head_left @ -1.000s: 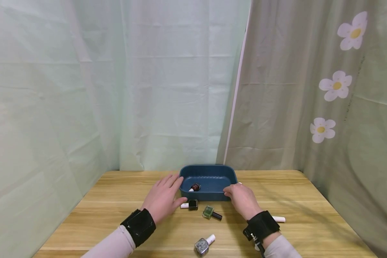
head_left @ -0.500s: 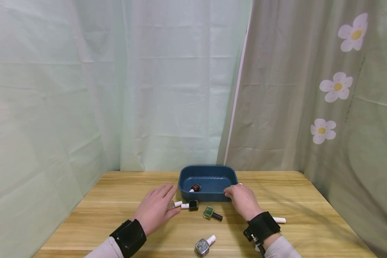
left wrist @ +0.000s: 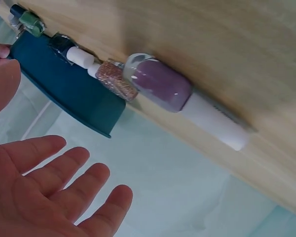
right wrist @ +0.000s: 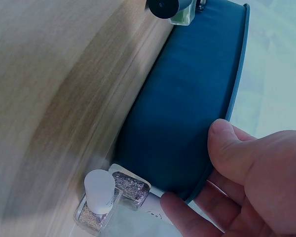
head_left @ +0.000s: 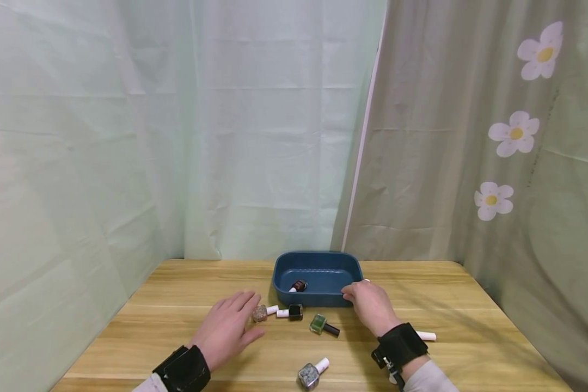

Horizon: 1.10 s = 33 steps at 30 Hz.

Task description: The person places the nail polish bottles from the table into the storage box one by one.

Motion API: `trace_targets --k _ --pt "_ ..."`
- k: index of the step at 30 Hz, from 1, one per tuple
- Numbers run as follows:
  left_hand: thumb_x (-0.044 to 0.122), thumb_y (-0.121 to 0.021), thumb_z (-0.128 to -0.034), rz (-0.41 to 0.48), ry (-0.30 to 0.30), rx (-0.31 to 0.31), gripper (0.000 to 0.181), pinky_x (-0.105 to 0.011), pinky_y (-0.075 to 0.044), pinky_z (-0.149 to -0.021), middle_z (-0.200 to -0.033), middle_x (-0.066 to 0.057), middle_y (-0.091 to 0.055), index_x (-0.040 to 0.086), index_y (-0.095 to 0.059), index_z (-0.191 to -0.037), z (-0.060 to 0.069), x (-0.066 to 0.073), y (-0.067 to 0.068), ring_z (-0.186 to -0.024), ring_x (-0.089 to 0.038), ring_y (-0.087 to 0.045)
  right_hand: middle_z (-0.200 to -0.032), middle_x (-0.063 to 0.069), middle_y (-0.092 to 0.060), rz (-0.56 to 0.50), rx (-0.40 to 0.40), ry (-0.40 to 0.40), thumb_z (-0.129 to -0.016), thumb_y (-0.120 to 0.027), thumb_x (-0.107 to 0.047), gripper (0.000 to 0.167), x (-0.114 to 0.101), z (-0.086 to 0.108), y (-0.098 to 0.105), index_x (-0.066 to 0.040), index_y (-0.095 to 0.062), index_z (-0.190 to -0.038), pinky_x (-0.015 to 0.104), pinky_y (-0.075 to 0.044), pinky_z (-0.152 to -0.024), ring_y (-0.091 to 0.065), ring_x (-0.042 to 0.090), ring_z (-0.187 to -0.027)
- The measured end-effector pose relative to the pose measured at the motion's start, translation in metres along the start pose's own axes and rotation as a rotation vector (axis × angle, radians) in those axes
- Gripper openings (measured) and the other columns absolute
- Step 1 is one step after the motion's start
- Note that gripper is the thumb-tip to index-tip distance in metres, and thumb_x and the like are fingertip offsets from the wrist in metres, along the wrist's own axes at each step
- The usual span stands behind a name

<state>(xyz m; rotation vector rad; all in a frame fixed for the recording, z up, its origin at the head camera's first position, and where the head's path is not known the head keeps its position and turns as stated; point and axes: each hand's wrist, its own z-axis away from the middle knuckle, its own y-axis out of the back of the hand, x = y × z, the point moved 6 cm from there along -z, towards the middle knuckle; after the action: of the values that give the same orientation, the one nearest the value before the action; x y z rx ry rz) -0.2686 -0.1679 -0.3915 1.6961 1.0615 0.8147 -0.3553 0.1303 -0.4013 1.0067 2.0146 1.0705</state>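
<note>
My right hand (head_left: 372, 306) pinches the near right corner of a blue plastic bin (head_left: 318, 299), thumb on its wall at the rim. A dark red nail polish bottle (head_left: 300, 285) lies inside. My left hand (head_left: 225, 329), fingers spread and holding nothing, is over the table left of the bin. Beside its fingertips lies a glitter nail polish bottle (head_left: 259, 313), then a black one (head_left: 295, 312) along the bin's front. In the left wrist view a purple nail polish bottle (left wrist: 163, 84) lies apart from the fingers; the head view hides it behind the left hand.
A green nail polish bottle (head_left: 318, 323) lies before the bin, a silver glitter one (head_left: 308, 375) nearer the front. A white cap (head_left: 426, 336) shows beside the right wrist. Two glitter bottles, one lying (right wrist: 133, 190) and one white-capped (right wrist: 91, 217), are by the bin's right end. Curtains stand behind.
My left hand has drawn back from the bin's left side, leftward and toward me, uncovering the glitter nail polish bottle. My right hand stays on the bin's corner.
</note>
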Motion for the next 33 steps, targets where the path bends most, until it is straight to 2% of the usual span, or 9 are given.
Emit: trace_targets --k 6,13,19,28,33 --pt "0.044 -0.090 -0.0925 0.016 0.019 -0.045 0.071 -0.063 -0.049 -0.112 -0.145 -0.019 -0.067 0.001 -0.068 -0.144 0.008 -0.007 -0.006 -0.135 -0.040 -0.063 -0.089 0.000 -0.079 0.002 -0.001 0.002 -0.096 -0.083 -0.005 0.006 -0.001 0.000 0.000 -0.010 -0.085 -0.100 0.043 -0.062 -0.077 -0.073 0.021 -0.083" --pt "0.044 -0.092 -0.0909 -0.016 0.017 -0.093 0.070 -0.060 -0.051 -0.111 -0.141 -0.017 -0.069 0.001 -0.070 -0.142 0.016 -0.012 -0.017 -0.132 -0.039 -0.065 -0.090 0.001 -0.080 0.007 0.000 -0.004 -0.097 -0.083 -0.006 0.006 -0.001 0.000 0.000 -0.009 -0.086 -0.101 0.043 -0.062 -0.078 -0.074 0.022 -0.085" --pt "0.041 -0.093 -0.0904 -0.014 0.031 -0.120 0.070 -0.061 -0.050 -0.112 -0.142 -0.017 -0.069 0.001 -0.069 -0.143 0.018 -0.015 -0.022 -0.133 -0.039 -0.064 -0.091 0.002 -0.080 0.005 -0.006 -0.014 -0.097 -0.083 -0.006 0.006 -0.001 0.000 0.001 -0.009 -0.086 -0.101 0.043 -0.063 -0.079 -0.074 0.022 -0.086" --pt "0.034 -0.093 -0.0908 -0.016 0.033 -0.121 0.063 -0.061 -0.050 -0.111 -0.141 -0.017 -0.070 0.001 -0.071 -0.140 0.020 -0.021 -0.026 -0.133 -0.039 -0.064 -0.091 0.001 -0.080 0.006 -0.013 -0.015 -0.097 -0.082 -0.007 0.006 0.000 0.000 -0.001 -0.009 -0.086 -0.101 0.043 -0.063 -0.080 -0.075 0.022 -0.086" --pt "0.034 -0.093 -0.0916 -0.026 0.048 -0.147 0.060 -0.062 -0.050 -0.110 -0.140 -0.016 -0.070 0.003 -0.071 -0.139 0.019 -0.024 -0.029 -0.132 -0.038 -0.065 -0.091 0.001 -0.080 0.006 -0.003 -0.010 -0.097 -0.083 -0.007 0.006 0.000 0.000 -0.001 -0.009 -0.086 -0.101 0.044 -0.063 -0.080 -0.074 0.023 -0.086"
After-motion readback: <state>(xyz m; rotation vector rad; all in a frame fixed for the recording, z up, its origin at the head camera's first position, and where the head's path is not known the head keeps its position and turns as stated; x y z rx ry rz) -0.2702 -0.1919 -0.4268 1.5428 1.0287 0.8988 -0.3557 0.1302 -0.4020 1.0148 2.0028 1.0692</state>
